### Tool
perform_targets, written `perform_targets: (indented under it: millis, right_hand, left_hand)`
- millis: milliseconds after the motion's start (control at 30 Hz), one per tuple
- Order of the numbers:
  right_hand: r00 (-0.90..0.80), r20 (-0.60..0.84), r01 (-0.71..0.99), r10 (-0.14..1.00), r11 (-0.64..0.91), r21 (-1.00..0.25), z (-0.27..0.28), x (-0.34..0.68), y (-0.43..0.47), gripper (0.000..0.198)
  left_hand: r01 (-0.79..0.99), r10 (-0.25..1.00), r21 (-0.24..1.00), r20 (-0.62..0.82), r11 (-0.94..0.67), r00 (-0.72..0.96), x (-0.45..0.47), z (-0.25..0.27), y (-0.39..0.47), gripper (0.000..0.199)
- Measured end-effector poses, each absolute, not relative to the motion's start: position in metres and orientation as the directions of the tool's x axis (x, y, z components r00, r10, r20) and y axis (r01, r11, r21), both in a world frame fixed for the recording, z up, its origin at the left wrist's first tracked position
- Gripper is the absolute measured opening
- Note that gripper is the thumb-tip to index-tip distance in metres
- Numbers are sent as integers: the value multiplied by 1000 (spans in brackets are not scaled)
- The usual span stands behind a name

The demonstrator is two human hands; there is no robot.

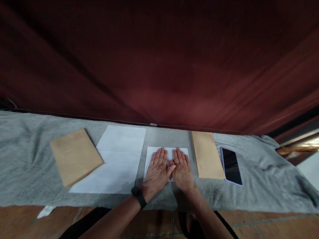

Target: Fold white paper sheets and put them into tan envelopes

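Note:
Both palms lie flat on a folded white sheet of paper (150, 156) in the middle of the grey cloth. My left hand (157, 170) has its fingers stretched forward, with a black band on the wrist. Beside it, my right hand (182, 170) rests the same way, fingers out, and the two thumbs meet or nearly meet. Much of the sheet is hidden under the hands. To the left, larger white sheets (119, 162) with a crease across them lie on the cloth. A stack of brown envelopes (75, 156) overlaps their left edge.
Right of my hands lie more brown envelopes (208, 157), with a phone (231, 166) in a lilac case close by. Grey cloth (260, 180) covers the narrow surface. A dark red curtain (164, 60) hangs behind it. Tiled floor (278, 234) shows in front, with a white scrap (46, 211).

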State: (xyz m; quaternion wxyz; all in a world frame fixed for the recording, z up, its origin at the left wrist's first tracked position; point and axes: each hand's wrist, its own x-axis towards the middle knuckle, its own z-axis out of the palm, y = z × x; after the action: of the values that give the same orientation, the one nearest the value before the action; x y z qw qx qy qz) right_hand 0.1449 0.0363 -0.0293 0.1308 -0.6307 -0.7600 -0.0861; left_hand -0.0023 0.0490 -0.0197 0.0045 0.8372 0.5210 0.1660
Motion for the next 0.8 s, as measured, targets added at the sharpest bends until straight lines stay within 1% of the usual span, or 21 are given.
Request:
perform_targets:
  millis: [167, 333, 433, 533, 600, 733, 800]
  right_hand:
    - [-111, 391, 988, 914, 145, -60, -36, 149, 36, 55]
    - [-51, 461, 988, 886, 112, -105, -43, 151, 35, 66]
    - [-26, 467, 988, 884, 93, -121, -43, 151, 34, 67]
    - [7, 442, 986, 897, 67, -152, -36, 149, 35, 62]
    - [-16, 409, 979, 912, 97, -179, -29, 144, 36, 58]
    - [-181, 341, 937, 922, 268, -226, -19, 130, 38, 54]
    - [-227, 328, 924, 917, 310, -225, -18, 126, 37, 52]
  left_hand:
    - [903, 894, 162, 289, -398, 342, -8, -20, 51, 66]
    - [922, 909, 147, 279, -359, 309, -19, -20, 52, 64]
    - [926, 910, 146, 292, -348, 296, -24, -20, 52, 64]
    - [929, 909, 141, 300, -342, 289, -25, -18, 51, 65]
    - [932, 911, 133, 294, -338, 288, -25, -16, 50, 65]
    - [924, 909, 120, 264, -364, 324, -25, -11, 50, 59]
    - [918, 906, 116, 245, -380, 344, -26, -9, 50, 58]
